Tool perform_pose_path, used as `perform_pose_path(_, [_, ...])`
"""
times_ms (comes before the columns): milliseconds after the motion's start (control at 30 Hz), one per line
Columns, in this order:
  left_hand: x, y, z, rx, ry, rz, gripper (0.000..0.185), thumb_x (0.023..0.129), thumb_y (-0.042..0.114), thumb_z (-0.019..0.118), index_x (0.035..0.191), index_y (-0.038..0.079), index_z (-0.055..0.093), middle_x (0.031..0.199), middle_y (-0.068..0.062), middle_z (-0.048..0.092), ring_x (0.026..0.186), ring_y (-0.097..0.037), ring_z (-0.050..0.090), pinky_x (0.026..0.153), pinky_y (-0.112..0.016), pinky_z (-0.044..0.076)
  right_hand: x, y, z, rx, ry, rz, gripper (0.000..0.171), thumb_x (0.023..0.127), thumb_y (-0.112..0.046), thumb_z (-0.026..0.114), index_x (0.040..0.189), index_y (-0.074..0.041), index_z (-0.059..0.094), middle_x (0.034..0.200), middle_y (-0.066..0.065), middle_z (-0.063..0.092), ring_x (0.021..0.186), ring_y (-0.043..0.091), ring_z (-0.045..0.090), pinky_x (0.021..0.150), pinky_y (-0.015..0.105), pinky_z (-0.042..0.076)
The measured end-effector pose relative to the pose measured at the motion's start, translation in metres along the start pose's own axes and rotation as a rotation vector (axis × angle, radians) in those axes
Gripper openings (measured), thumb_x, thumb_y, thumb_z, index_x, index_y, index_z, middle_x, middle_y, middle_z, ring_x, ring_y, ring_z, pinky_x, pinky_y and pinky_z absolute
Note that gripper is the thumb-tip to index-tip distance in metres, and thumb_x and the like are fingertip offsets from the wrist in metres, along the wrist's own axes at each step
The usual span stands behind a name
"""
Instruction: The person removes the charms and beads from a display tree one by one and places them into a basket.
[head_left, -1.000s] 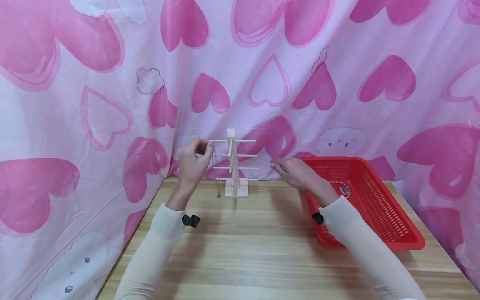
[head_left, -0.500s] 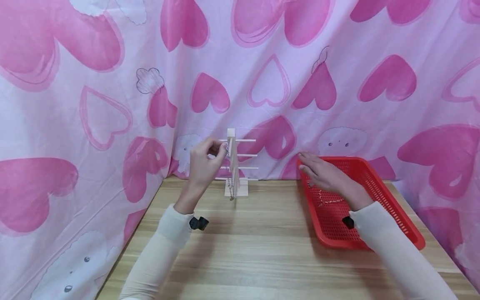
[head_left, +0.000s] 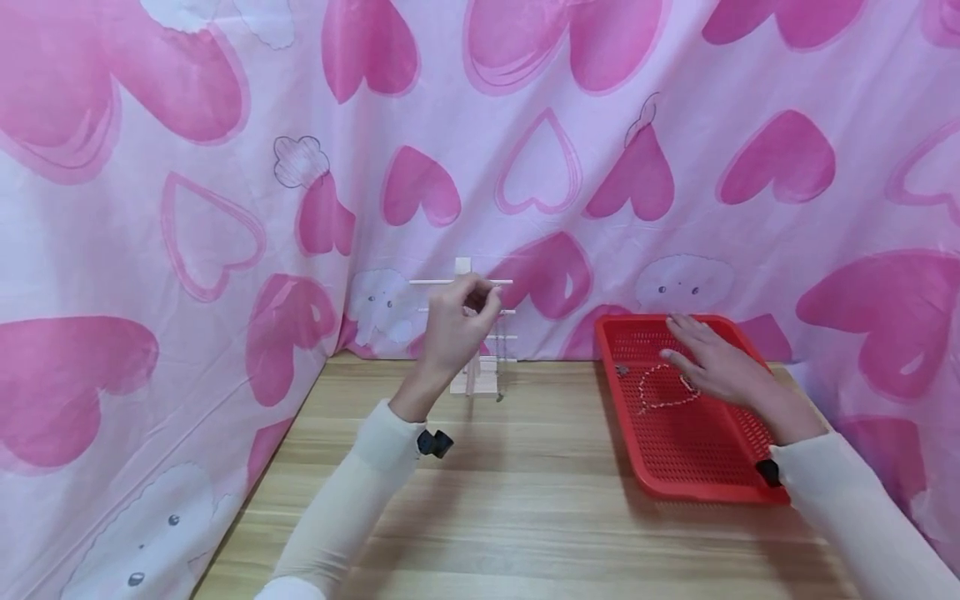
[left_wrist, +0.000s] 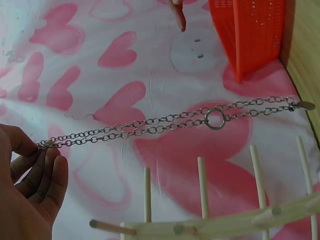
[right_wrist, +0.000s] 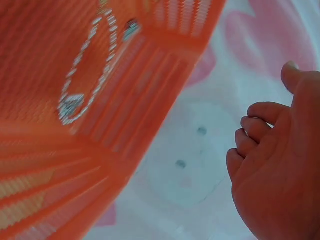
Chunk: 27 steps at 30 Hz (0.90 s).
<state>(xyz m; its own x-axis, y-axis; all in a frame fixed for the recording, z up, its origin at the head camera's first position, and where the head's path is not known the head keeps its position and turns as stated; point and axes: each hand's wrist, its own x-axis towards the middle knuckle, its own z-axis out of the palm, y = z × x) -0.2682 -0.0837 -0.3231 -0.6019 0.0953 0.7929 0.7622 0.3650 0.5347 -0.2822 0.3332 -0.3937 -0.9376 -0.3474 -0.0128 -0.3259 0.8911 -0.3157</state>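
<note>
Chain necklace (left_wrist: pixel 165 122) being held at the wooden rack (head_left: pixel 471 333)

It is being pinched at one end by the left hand (head_left: pixel 453 329), dangling limp and light; slipping is judged likely unless links are gripped. Farther right, the right hand (head_left: pixel 716 362) is being lowered, fingers relaxed, empty, over a beaded necklace (head_left: pixel 663 387) in the red basket (head_left: pixel 705 467).

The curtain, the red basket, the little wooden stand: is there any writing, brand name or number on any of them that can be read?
None: no words, labels, brands or numbers can be read in any view.
The curtain bears only pink hearts and small cartoon faces.
The red basket and the wooden stand are plain.
The chain in the left hand has a small end tag, too small to read.
</note>
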Motion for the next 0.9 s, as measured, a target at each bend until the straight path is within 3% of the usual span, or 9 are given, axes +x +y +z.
perform_pose_path(400, [0.015, 0.014, 0.037, 0.005, -0.064, 0.032, 0.009, 0.097, 0.003, 0.069, 0.091, 0.001, 0.074, 0.081, -0.01, 0.074, 0.07, -0.017, 0.067, 0.066, -0.02, 0.059, -0.039, 0.058, -0.009, 0.008, 0.023, 0.089, 0.096, 0.106, -0.058, 0.053, 0.171, -0.007, 0.006, 0.175, 0.032, 0.006, 0.157, 0.062, 0.004, 0.107, 0.093, 0.019])
perform_pose_path(533, [0.019, 0.019, 0.045, 0.039, -0.075, 0.043, 0.009, 0.097, 0.006, 0.069, 0.092, 0.003, 0.075, 0.082, -0.007, 0.074, 0.071, -0.015, 0.066, 0.068, -0.019, 0.058, -0.053, 0.075, -0.011, 0.024, 0.039, 0.079, 0.095, 0.106, -0.053, 0.057, 0.171, -0.004, 0.006, 0.173, 0.035, 0.008, 0.157, 0.063, 0.003, 0.102, 0.094, 0.023])
perform_pose_path(633, [0.021, 0.023, 0.051, 0.037, -0.086, 0.043, 0.01, 0.098, 0.006, 0.068, 0.092, 0.003, 0.075, 0.081, -0.007, 0.073, 0.071, -0.014, 0.065, 0.068, -0.018, 0.057, -0.061, 0.087, -0.011, 0.031, 0.051, 0.066, 0.092, 0.107, -0.049, 0.057, 0.17, -0.001, 0.008, 0.172, 0.038, 0.009, 0.157, 0.063, 0.004, 0.105, 0.093, 0.022])
perform_pose_path(900, [0.03, 0.034, 0.064, -0.007, -0.146, 0.034, 0.011, 0.1, 0.006, 0.066, 0.094, 0.002, 0.074, 0.083, -0.008, 0.072, 0.072, -0.014, 0.063, 0.068, -0.016, 0.056, -0.077, 0.114, 0.007, 0.034, 0.026, 0.056, 0.092, 0.107, -0.043, 0.058, 0.169, 0.0, 0.006, 0.171, 0.04, 0.006, 0.152, 0.07, 0.008, 0.102, 0.094, 0.025])
